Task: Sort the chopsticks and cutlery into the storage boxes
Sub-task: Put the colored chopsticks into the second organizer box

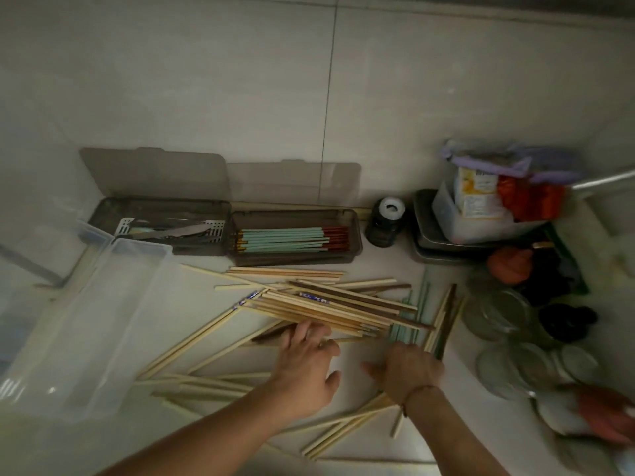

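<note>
**Chopsticks all over, both hands down in the pile**

Chopsticks (pixel 319 304) are scattered across the pale surface (pixel 464 424) in a loose heap, mostly plain wooden ones, a few dark brown, a couple with blue printed ends, plus some teal ones poking out on the right side of the heap. The left hand (pixel 305 369) lies flat with fingers (pixel 299 333) spread, the tips touching the near edge of the heap. The right hand (pixel 409 369) sits just beside it, palm down, fingers curled toward the teal sticks; can't tell if it's actually pinching anything, that part is blurry.

Against the back wall sit two smoky storage boxes with lids flipped up. The left box (pixel 161 221) holds a knife and other cutlery on a white slotted tray. The right box (pixel 295 235) already has teal chopsticks with red ends lined up neatly.

Clutter-wise: a big clear plastic bin (pixel 86 321) crowds the left, touching some loose sticks. On the right, close to the pile, are glass jars and lids (pixel 505 324), a dark bottle with a white cap (pixel 386 221), and stacked metal trays (pixel 433 242) with a tub of packets on top.
</note>
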The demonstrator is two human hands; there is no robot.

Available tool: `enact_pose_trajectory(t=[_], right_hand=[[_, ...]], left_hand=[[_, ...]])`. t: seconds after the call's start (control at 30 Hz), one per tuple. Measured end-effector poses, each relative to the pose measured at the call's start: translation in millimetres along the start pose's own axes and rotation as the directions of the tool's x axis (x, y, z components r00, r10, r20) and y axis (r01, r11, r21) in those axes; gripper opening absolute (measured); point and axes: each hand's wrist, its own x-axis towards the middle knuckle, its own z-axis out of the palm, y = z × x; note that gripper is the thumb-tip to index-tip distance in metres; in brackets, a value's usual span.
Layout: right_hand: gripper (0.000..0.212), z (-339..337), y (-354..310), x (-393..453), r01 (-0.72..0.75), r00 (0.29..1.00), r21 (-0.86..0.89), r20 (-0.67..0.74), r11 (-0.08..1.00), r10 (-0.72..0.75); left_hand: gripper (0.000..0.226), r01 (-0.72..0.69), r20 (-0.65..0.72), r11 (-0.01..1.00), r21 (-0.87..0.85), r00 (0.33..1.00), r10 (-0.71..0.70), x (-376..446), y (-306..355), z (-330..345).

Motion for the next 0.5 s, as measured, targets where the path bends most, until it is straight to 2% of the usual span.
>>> enact_pose_trajectory(t=[0.33, 0.5], right_hand=[[0.038, 7.6, 0.6, -3.5, -0.034, 0.998, 0.012, -0.051, 0.999, 0.035], [0.03, 8.1, 0.0, -2.7, -0.037, 0.998, 0.092, -0.056, 0.995, 0.042]], left_hand=[[0.044, -0.009, 0.05, 1.0, 0.008, 0.999, 0.009, -12.2, 1.3, 1.0], [0.044, -0.045, 0.045, 0.999, 0.005, 0.998, 0.044, -13.4, 5.9, 2.2]])
